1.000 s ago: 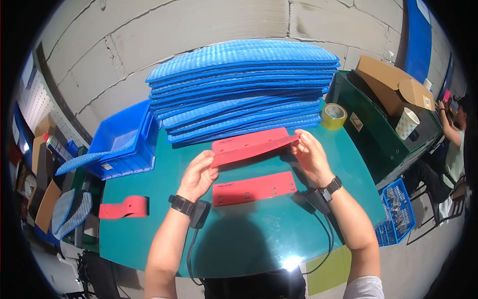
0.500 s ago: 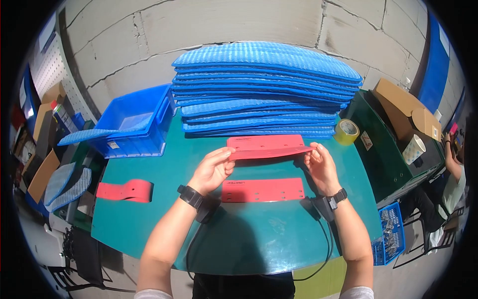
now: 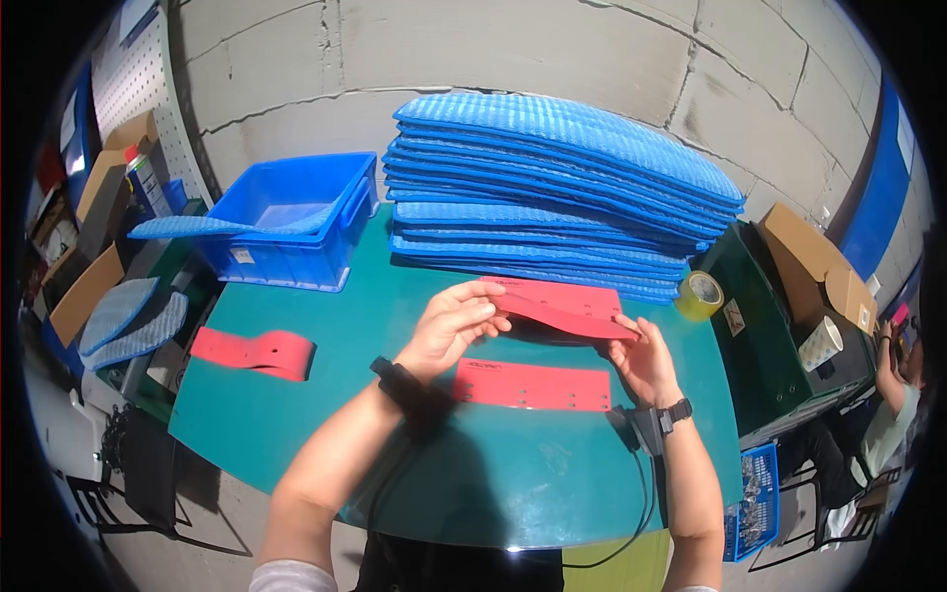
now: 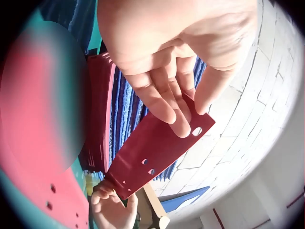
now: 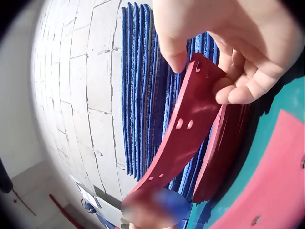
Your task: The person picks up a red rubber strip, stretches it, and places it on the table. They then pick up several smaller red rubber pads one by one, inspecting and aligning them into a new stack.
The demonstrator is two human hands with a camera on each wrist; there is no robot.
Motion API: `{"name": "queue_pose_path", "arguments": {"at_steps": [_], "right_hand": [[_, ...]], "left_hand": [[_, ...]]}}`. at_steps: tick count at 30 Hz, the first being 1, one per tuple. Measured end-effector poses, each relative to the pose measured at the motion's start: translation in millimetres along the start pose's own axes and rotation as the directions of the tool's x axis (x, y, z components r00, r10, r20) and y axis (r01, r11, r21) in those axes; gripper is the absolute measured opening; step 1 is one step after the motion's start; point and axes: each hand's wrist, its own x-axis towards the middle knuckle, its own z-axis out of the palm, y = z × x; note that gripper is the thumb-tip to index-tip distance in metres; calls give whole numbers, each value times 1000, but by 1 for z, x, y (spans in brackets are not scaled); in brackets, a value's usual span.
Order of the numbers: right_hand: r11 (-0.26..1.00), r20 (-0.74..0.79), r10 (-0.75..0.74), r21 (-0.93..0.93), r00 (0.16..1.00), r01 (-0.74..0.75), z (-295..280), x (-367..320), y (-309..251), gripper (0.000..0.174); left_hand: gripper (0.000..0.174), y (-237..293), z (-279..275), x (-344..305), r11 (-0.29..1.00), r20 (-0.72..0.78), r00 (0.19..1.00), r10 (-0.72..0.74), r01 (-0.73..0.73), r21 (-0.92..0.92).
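Observation:
A red perforated strip (image 3: 564, 318) hangs in a shallow curve between the two hands above the table. The left hand (image 3: 456, 328) pinches its left end between thumb and fingers. At the other end, the right hand (image 3: 646, 363) grips the strip's corner, fingers curled behind it. Holes run along the strip (image 4: 152, 152) in the left wrist view, and its edge and bend show on the strip (image 5: 188, 124) in the right wrist view. Behind it lies a pile of similar red strips (image 3: 600, 296). One more red strip (image 3: 533, 385) with dark lettering lies flat, nearer the person.
Tall blue pads (image 3: 552, 187) are stacked at the back. A roll of tape (image 3: 699, 295) stands right of them. A blue bin (image 3: 296, 261) with a pad across it sits back left, and a looped red strip (image 3: 258, 353) lies at the table's left.
The view has turned, shifting the scene. The held strip has gone from sloping up to the right to sloping down to the right, and it bows more. Both hands keep their hold.

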Motion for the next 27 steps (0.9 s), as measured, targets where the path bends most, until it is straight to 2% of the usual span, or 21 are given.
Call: {"name": "queue_pose_path", "arguments": {"at_steps": [2,3,4,5,6,8,9,15,17,20,23,27], "right_hand": [[1000,14,8,-21,1000,-8,2,0,0,34],[993,-20,-27,-119,999,24,8,-2,0,30],[975,-50,-65,-216,997,53,11,-3,-1,26],[967,-32,-74,-245,997,64,10,-5,0,26],[966,-27,-71,-250,997,62,9,-4,0,26],[944,47,-89,-316,995,99,7,-3,3,31],[942,46,-86,-321,995,97,8,-3,3,37],[891,54,-103,-439,993,116,10,-5,5,43],[888,57,-103,-444,993,118,8,-4,6,43],[881,66,-100,-458,993,119,8,-4,6,43],[873,88,-93,-472,992,123,7,-5,5,43],[880,96,-99,-456,990,132,10,-5,6,42]], "left_hand": [[26,1,3,0,995,66,998,21,-28,100],[26,-1,5,0,995,63,998,28,-34,97],[29,-3,8,0,979,65,995,81,-91,183],[32,-5,9,0,952,71,989,132,-147,267],[32,-4,11,0,952,67,988,139,-152,266],[35,-2,15,-2,929,54,991,118,-130,346],[35,-1,17,-3,929,52,991,122,-133,346],[40,0,23,-4,854,112,972,208,-236,463],[43,1,28,-5,759,133,967,218,-254,600],[47,-3,27,-7,712,148,965,216,-259,653],[54,-2,31,-9,675,167,958,233,-283,682],[65,-5,27,-7,690,190,960,203,-278,669]]}}
